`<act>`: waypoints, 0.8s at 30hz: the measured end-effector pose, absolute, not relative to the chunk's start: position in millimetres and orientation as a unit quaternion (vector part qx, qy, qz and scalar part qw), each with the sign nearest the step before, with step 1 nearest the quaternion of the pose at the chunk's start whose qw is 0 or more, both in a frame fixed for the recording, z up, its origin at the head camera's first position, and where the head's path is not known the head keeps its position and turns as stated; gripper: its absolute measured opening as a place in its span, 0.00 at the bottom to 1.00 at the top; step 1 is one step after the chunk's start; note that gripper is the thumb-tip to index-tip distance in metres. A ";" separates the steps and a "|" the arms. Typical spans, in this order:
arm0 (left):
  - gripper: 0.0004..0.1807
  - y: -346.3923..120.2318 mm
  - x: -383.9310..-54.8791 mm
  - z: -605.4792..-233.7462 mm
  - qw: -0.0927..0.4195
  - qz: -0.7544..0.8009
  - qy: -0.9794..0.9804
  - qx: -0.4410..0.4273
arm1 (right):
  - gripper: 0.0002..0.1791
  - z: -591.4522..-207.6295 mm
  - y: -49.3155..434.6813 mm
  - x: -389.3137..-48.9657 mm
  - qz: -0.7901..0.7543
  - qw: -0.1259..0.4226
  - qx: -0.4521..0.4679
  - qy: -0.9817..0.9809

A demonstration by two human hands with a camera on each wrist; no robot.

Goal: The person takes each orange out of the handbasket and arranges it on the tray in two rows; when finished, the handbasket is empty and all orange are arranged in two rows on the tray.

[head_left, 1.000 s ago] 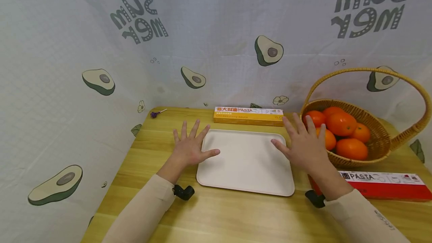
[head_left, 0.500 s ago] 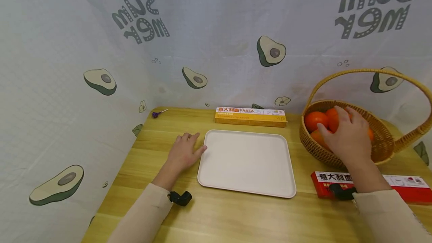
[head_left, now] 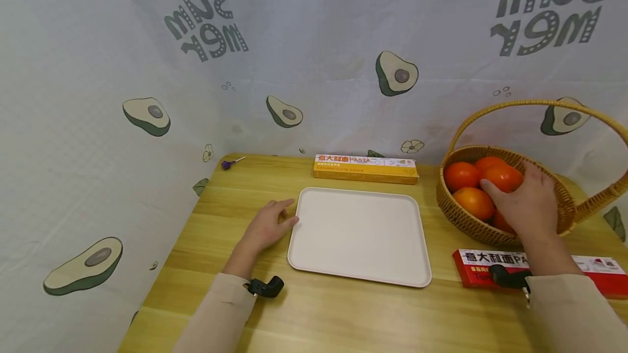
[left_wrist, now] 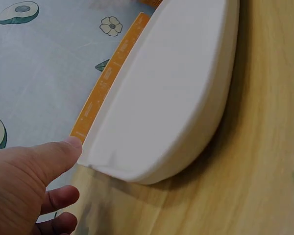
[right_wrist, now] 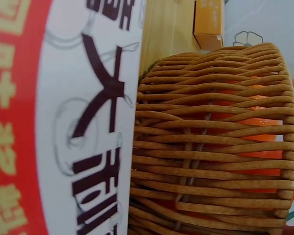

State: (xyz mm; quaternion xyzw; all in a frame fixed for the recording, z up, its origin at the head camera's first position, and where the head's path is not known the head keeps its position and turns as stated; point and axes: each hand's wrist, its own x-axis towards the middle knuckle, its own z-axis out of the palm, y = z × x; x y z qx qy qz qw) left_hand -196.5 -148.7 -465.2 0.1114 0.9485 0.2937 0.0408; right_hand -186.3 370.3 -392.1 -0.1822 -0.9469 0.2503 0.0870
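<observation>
My right hand [head_left: 532,203] reaches into the wicker basket [head_left: 453,219], its thumb at the front and its fingers at the far right side of a bright orange [head_left: 505,177], which it grips. Several more oranges [head_left: 473,203] lie around it, partly covered by the hand. My left hand [head_left: 267,226] rests beside the white rectangular tray [head_left: 360,236], fingers loosely bent and holding nothing. In the left wrist view, the thumb of that hand [left_wrist: 34,181] reaches the corner of the tray [left_wrist: 152,98].
A red pasta box [head_left: 471,274] lies in front of the basket, partly under the right forearm. Behind the tray is a yellow pasta box [head_left: 365,170]. A purple lollipop [head_left: 228,164] lies at the back left. Avocado-print cloth [head_left: 333,70] hangs behind the wooden table [head_left: 338,315].
My right hand has moved right from over the tray's edge into the basket and closed round an orange. The left hand has drawn slightly left and its spread fingers have relaxed.
</observation>
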 end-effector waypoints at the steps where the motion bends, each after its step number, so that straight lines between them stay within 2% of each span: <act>1: 0.28 -148.2 -196.2 -465.7 0.044 0.297 0.947 0.113 | 0.56 -393.1 370.7 -186.9 0.253 0.086 -0.184 -0.946; 10: 0.23 -144.5 -194.8 -470.1 0.060 0.297 0.947 0.108 | 0.53 -398.8 372.4 -188.0 0.253 0.085 -0.182 -0.946; 24: 0.22 -145.2 -193.9 -476.7 0.043 0.306 0.944 0.112 | 0.48 -404.7 371.8 -185.3 0.256 0.115 -0.169 -0.945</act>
